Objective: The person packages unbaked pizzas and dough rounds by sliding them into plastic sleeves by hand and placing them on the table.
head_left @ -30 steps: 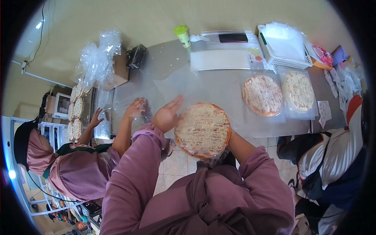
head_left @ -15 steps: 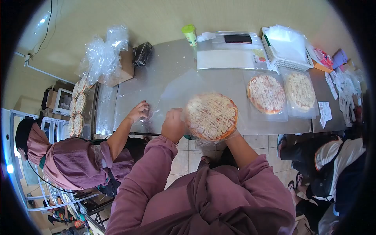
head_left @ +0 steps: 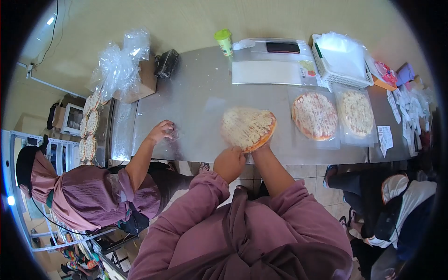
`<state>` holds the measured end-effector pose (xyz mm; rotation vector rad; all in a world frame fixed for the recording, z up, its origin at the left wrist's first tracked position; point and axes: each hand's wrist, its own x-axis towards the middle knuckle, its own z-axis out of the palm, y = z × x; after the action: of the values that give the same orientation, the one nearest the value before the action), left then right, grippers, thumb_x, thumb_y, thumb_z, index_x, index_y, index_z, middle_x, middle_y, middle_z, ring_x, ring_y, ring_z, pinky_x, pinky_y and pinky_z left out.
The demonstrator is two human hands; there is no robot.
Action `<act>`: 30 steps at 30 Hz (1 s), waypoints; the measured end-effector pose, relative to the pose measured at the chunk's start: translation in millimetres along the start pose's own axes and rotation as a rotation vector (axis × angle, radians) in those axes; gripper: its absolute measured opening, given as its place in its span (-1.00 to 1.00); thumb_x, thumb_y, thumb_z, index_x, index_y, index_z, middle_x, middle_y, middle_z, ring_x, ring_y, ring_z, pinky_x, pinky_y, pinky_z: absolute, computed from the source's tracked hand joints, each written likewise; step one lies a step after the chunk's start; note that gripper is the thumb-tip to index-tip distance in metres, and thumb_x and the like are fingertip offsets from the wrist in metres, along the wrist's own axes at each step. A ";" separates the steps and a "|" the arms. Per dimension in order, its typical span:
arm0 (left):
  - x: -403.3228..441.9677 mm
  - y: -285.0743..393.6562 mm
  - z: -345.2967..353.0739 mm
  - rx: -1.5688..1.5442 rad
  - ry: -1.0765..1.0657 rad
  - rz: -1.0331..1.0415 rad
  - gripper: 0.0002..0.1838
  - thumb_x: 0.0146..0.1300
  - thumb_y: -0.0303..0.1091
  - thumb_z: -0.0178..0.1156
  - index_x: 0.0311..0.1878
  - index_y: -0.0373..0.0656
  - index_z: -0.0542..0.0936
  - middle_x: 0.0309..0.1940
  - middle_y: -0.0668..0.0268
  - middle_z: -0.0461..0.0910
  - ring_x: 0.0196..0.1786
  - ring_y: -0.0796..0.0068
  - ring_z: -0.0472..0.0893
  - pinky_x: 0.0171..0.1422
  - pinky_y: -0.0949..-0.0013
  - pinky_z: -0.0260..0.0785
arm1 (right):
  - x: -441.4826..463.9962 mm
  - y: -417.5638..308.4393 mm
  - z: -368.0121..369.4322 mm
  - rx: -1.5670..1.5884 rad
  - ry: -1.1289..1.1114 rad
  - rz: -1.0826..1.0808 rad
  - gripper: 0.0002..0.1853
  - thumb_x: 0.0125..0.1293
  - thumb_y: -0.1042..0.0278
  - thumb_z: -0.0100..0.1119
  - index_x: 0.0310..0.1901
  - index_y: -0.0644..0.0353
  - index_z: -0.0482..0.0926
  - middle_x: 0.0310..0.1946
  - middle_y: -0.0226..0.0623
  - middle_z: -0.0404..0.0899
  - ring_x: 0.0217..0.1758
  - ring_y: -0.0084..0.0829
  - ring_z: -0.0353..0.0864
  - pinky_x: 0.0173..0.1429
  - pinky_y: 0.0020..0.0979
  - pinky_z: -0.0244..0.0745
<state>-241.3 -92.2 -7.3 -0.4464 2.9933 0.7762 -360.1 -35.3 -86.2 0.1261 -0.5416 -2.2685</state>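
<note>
A round pizza [head_left: 247, 127] with pale shredded topping is tilted above the near edge of the metal table. Clear plastic seems to cover it, though its outline is hard to make out. Beneath its right side is my right hand [head_left: 262, 150], supporting it, with the fingers mostly hidden. My left hand [head_left: 230, 164] is closed at the pizza's near-left edge, pinching there. Two more pizzas in clear bags, one with reddish topping [head_left: 314, 115] and one paler [head_left: 355, 113], lie flat to the right.
A co-worker's hand [head_left: 162, 131] rests over the metal table [head_left: 196, 88] at left. Along the back stand a green-lidded cup [head_left: 224, 43], a black phone [head_left: 283, 47] and a white basket [head_left: 343, 77]. Plastic bags [head_left: 122, 70] top a carton. Another person stands at right.
My left hand has moved from the pizza's left side to its near edge and closed. The pizza has lowered and tilted. The co-worker's arm has drawn back slightly.
</note>
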 end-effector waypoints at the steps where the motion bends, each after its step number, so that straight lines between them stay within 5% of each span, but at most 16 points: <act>1: 0.3 3.2 0.5 -0.060 0.049 0.037 -0.83 0.11 -0.33 -0.02 -0.43 -0.25 0.42 -0.48 0.01 0.48 -0.34 -0.03 0.48 -0.24 0.05 0.31 | 0.7 -1.7 -1.1 -0.001 0.005 0.004 -0.22 0.19 -0.36 -0.33 0.21 0.17 0.23 0.18 -0.07 0.27 0.19 0.00 0.28 0.24 0.03 0.21; 3: 1.4 -0.3 0.5 -0.077 0.024 -0.001 -0.83 0.11 -0.33 -0.02 -0.43 -0.26 0.41 -0.48 0.00 0.47 -0.35 -0.04 0.48 -0.25 0.05 0.31 | 0.5 -5.5 1.0 -0.190 0.245 -0.131 -0.19 0.17 -0.40 -0.33 0.21 0.17 0.22 0.18 -0.04 0.26 0.21 0.01 0.26 0.25 0.01 0.20; 7: -1.1 -5.9 0.1 -0.121 0.010 -0.078 -0.82 0.12 -0.33 -0.03 -0.44 -0.27 0.40 -0.49 -0.01 0.46 -0.36 -0.06 0.47 -0.28 0.06 0.30 | -7.3 -22.7 28.1 -0.367 0.272 -0.031 -0.25 0.18 -0.31 -0.26 0.21 0.17 0.22 0.17 -0.05 0.28 0.21 -0.03 0.28 0.27 -0.02 0.20; 9: -2.2 -2.9 -0.1 -0.150 0.022 -0.106 -0.83 0.11 -0.34 -0.03 -0.45 -0.27 0.40 -0.49 -0.01 0.46 -0.36 -0.07 0.47 -0.28 0.06 0.30 | -6.4 -30.3 25.6 -0.451 0.145 0.006 -0.34 0.17 -0.08 -0.08 0.21 0.19 0.21 0.15 -0.06 0.30 0.20 -0.05 0.31 0.27 -0.04 0.19; 13: 2.9 3.2 -7.6 -0.155 0.010 -0.102 -0.83 0.08 -0.34 -0.02 -0.40 -0.26 0.41 -0.47 0.00 0.47 -0.34 -0.03 0.48 -0.24 0.05 0.32 | -6.1 -23.3 15.7 -0.644 0.257 0.019 -0.41 0.11 0.30 0.05 0.20 0.24 0.21 0.14 -0.06 0.31 0.17 -0.08 0.34 0.25 -0.02 0.23; 16: 2.5 3.5 -6.1 -0.126 -0.001 -0.090 -0.84 0.06 -0.34 0.00 -0.37 -0.25 0.42 -0.44 0.01 0.47 -0.33 -0.02 0.49 -0.22 0.05 0.33 | -3.4 -27.1 4.2 -0.708 0.385 0.264 -0.44 0.07 0.53 0.05 0.17 0.28 0.22 0.13 -0.06 0.31 0.18 -0.09 0.34 0.23 -0.02 0.27; 18: -0.5 3.1 1.8 -0.138 0.008 -0.060 -0.85 0.05 -0.36 0.00 -0.40 -0.26 0.41 -0.45 0.01 0.47 -0.33 -0.03 0.48 -0.24 0.06 0.32 | -2.1 -27.7 2.0 -0.702 0.683 0.336 -0.46 0.10 0.61 0.02 0.17 0.32 0.21 0.13 -0.05 0.32 0.17 -0.11 0.34 0.22 -0.01 0.28; 25: 7.0 24.2 14.2 -0.169 -0.055 0.030 -0.89 0.02 -0.41 0.01 -0.44 -0.27 0.40 -0.50 0.02 0.44 -0.34 -0.03 0.46 -0.25 0.05 0.29 | 19.1 0.1 -16.0 -0.437 0.516 0.489 -0.53 0.21 0.28 0.05 0.13 0.29 0.28 0.05 -0.09 0.41 0.08 -0.17 0.43 0.19 -0.07 0.32; 30: 22.2 45.4 4.2 -0.062 -0.103 0.145 -0.89 -0.01 -0.41 0.03 -0.39 -0.20 0.44 -0.43 0.13 0.48 -0.29 0.10 0.49 -0.25 0.14 0.35 | 6.7 -17.2 33.6 -0.524 0.555 0.254 -0.53 0.19 0.31 0.07 0.12 0.29 0.30 0.02 -0.10 0.43 0.06 -0.18 0.44 0.18 -0.10 0.33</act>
<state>-275.5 -58.2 8.6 -0.1851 2.9376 0.8757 -385.0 -18.3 -62.5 0.3811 0.3122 -1.9351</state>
